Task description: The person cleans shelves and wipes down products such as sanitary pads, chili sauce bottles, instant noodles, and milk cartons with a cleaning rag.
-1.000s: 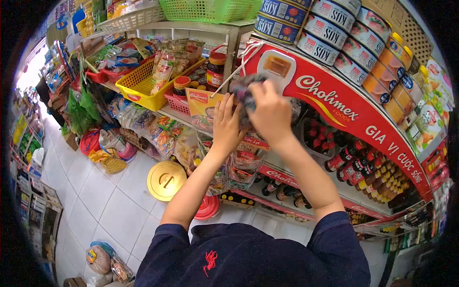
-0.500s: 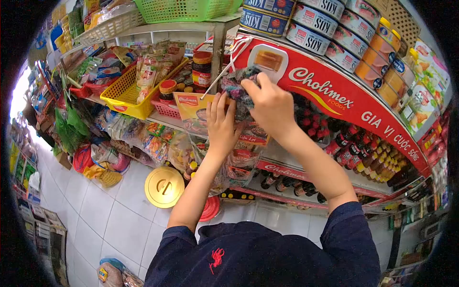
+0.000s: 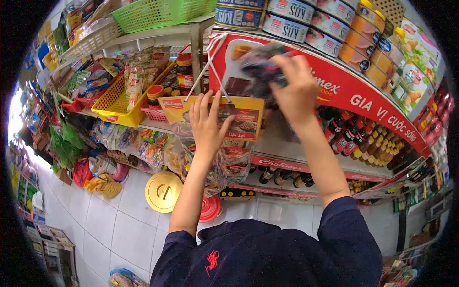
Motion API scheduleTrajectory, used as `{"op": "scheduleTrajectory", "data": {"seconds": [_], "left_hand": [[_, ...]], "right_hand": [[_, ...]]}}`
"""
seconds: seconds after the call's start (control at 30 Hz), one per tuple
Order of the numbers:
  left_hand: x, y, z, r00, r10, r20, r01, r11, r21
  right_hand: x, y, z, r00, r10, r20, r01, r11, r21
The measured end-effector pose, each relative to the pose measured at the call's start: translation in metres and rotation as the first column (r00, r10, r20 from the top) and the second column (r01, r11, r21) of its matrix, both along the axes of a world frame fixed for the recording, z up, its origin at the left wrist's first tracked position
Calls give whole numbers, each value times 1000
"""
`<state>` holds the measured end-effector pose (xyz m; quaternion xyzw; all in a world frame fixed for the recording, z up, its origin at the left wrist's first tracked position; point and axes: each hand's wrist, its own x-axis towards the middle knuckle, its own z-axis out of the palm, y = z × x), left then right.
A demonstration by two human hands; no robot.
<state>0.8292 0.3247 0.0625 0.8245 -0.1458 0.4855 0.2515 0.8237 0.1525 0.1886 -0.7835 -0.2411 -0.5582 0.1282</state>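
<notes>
My left hand [image 3: 206, 125] lies with fingers stretched over the front of a yellow Cholimex hanging sign [image 3: 249, 117], which is strung on a white cord [image 3: 193, 86]. My right hand [image 3: 299, 91] is closed around a bunched dark, multicoloured cloth [image 3: 262, 69], blurred by motion. The cloth is above the sign's right part and overlaps the red Cholimex shelf banner [image 3: 377, 103] in this view. Below the sign, clear plastic bags with red packets [image 3: 236, 165] hang close to my left forearm.
Stacked cans [image 3: 285, 26] stand along the top of the shelf. Sauce bottles [image 3: 348, 141] fill the shelf under the banner. On the left are a yellow basket [image 3: 103, 107] with packets and a green basket [image 3: 153, 16]. A gold lid [image 3: 163, 191] is low beside my left arm.
My right hand has moved the cloth off the sign, up and to the right. The sign's front now shows more fully, while my left hand stays on it. The view has shifted slightly right.
</notes>
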Motion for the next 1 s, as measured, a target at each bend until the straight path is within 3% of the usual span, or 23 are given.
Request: {"op": "scheduleTrajectory", "data": {"seconds": [0.13, 0.2, 0.3, 0.33, 0.43, 0.53, 0.67, 0.73, 0.83, 0.93, 1.0], "left_hand": [[-3, 3, 10, 1000, -7, 27, 7, 1000, 2], [-7, 4, 19, 997, -77, -16, 75, 992, -97], [-9, -7, 33, 992, -92, 86, 109, 968, -227], [-11, -12, 38, 988, -106, 109, 130, 960, -246], [-18, -29, 53, 971, -184, 151, 215, 951, -222], [-17, -49, 55, 932, -287, 222, 330, 924, -193], [-21, -67, 58, 866, -397, 306, 438, 895, -80], [-20, -73, 56, 832, -437, 342, 478, 877, -44], [-16, -87, 61, 829, -450, 332, 493, 868, -56], [-11, -104, 70, 814, -467, 345, 507, 862, -28], [-12, -118, 82, 779, -486, 397, 540, 841, -31]], "right_hand": [[-6, -27, 8, 993, -83, 87, 69, 985, 156], [-3, -19, 7, 988, -107, 112, 87, 982, 167], [0, 15, -5, 993, -88, -83, 97, 989, 115], [5, 15, -10, 997, -62, -52, 68, 990, 123], [-3, -12, -9, 993, -81, -87, 90, 990, 106], [-17, -60, -14, 994, -111, 17, 109, 990, 94], [-36, -141, -21, 956, -281, 90, 251, 934, 253], [-41, -166, -19, 900, -407, 159, 307, 848, 432], [-35, -147, -17, 873, -467, 141, 347, 798, 493], [-24, -103, -10, 971, -224, 84, 179, 911, 371], [-18, -84, -13, 978, -204, 39, 183, 935, 304]]}}
